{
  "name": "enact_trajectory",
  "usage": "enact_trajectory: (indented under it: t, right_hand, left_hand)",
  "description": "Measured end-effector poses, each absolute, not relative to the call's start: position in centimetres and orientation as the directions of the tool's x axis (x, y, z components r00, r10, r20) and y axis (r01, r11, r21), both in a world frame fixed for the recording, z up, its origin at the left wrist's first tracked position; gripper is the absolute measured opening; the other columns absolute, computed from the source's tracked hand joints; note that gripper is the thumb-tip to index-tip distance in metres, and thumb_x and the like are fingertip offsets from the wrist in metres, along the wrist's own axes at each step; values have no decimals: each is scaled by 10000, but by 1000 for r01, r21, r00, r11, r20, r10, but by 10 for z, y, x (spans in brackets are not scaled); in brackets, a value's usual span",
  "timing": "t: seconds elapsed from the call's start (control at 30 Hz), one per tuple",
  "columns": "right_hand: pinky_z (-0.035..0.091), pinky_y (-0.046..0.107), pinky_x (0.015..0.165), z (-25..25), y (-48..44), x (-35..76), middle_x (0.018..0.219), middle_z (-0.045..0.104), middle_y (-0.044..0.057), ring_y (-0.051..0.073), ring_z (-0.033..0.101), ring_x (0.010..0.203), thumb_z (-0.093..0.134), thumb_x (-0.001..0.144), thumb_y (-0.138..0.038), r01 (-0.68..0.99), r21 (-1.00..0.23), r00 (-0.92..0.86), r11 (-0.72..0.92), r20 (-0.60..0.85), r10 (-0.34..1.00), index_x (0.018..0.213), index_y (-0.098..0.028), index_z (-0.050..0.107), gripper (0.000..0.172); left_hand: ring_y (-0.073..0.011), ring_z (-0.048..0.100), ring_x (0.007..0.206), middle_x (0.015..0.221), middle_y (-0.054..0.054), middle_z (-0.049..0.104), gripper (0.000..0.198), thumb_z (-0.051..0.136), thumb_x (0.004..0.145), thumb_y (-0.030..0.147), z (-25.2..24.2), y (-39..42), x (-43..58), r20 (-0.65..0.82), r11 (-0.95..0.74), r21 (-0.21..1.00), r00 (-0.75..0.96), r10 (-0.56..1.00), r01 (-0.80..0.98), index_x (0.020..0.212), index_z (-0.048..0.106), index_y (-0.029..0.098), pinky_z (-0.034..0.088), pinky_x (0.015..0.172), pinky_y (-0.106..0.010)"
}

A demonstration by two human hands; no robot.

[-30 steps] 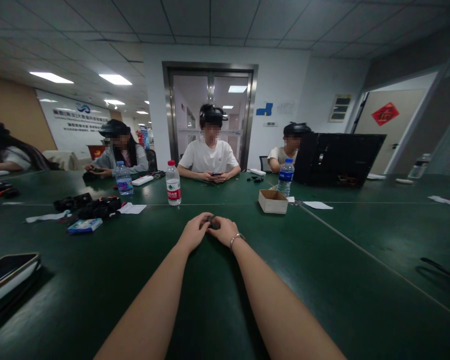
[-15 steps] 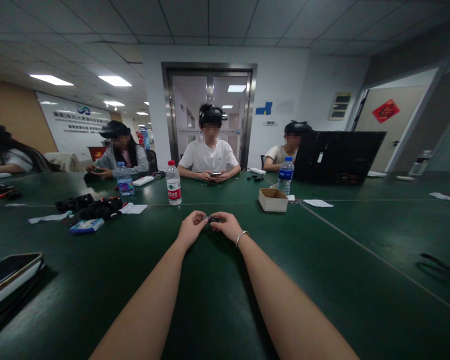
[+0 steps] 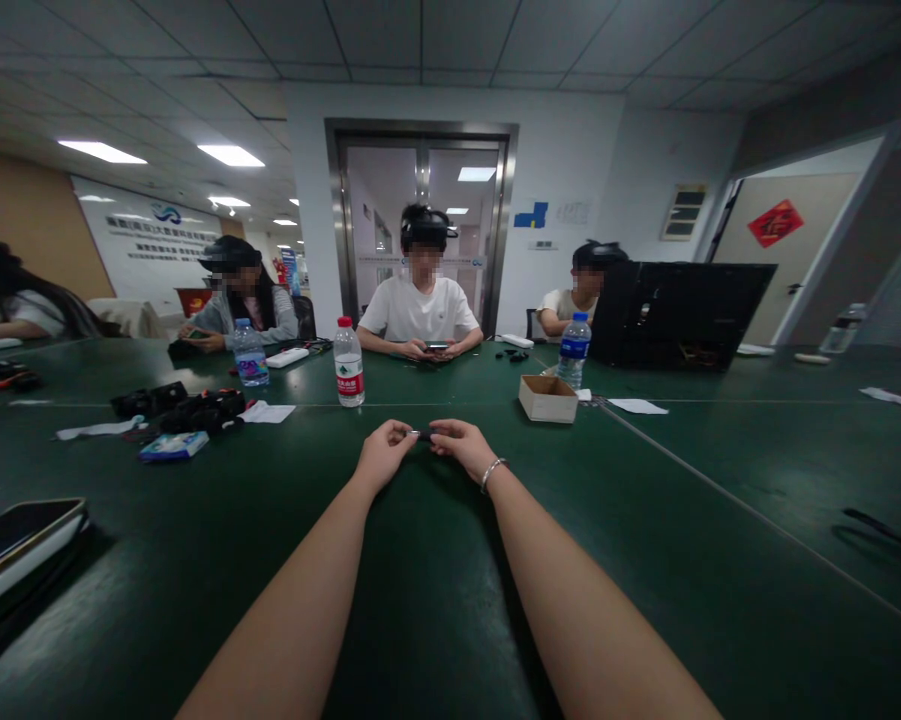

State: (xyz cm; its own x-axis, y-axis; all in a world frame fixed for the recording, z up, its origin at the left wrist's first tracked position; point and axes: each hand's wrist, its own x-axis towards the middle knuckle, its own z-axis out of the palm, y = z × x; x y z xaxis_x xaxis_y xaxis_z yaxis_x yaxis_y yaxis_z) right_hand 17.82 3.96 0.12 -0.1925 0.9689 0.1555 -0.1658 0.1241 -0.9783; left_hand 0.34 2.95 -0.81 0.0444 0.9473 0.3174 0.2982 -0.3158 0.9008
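Observation:
Both my arms stretch forward over the dark green table (image 3: 435, 600). My left hand (image 3: 385, 455) and my right hand (image 3: 461, 445) meet at the middle of the table, fingers pinched on a small dark object (image 3: 423, 435) held between them just above the surface. A thin bracelet (image 3: 493, 468) circles my right wrist. What the small object is I cannot make out.
A red-capped water bottle (image 3: 348, 362) and a small cardboard box (image 3: 547, 398) stand beyond my hands. Black gear (image 3: 187, 410) and a blue packet (image 3: 171, 446) lie left, a phone (image 3: 15, 535) near left, a black laptop (image 3: 679, 315) at right. Several people sit across the table.
My hands have lifted slightly and drawn a little apart, so the small dark object now shows between the fingertips. The people across stay seated.

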Motion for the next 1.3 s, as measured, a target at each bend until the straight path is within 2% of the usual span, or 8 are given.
enact_trajectory:
  t: [0.27,0.47,1.0,1.3]
  right_hand:
    - [506,183,539,2,38,181,676,631,15,107,612,589,706,670,-97,-223,-969,-245,105,160,956,886,-142,646,228]
    - [509,183,559,3,38,182,714,629,13,105,616,607,695,671,-68,-231,-969,-267,82,144,953,892,-152,650,240]
    - [511,188,612,4,37,185,824,597,25,107,625,668,654,686,-19,-234,-970,-310,70,143,940,923,-158,651,275]
    - [502,199,616,1,41,185,867,596,42,116,622,683,694,655,-51,-238,-968,-334,74,154,930,934,-145,645,299]
  left_hand:
    - [-167,602,668,707,-54,646,365,636,675,450,-1,24,7,273,-276,935,43,961,224,863,590,141,453,616,-260]
    - [-174,599,719,770,-59,660,373,636,660,496,-6,31,4,272,-258,924,-10,962,283,825,636,161,445,644,-259]
    - [-154,547,596,660,-36,630,449,589,653,579,-4,31,1,239,-222,915,-10,971,337,766,659,150,393,554,-243]
    - [-156,543,604,655,-30,627,491,499,693,637,-1,27,1,244,-213,861,-9,970,463,716,639,166,366,550,-241]
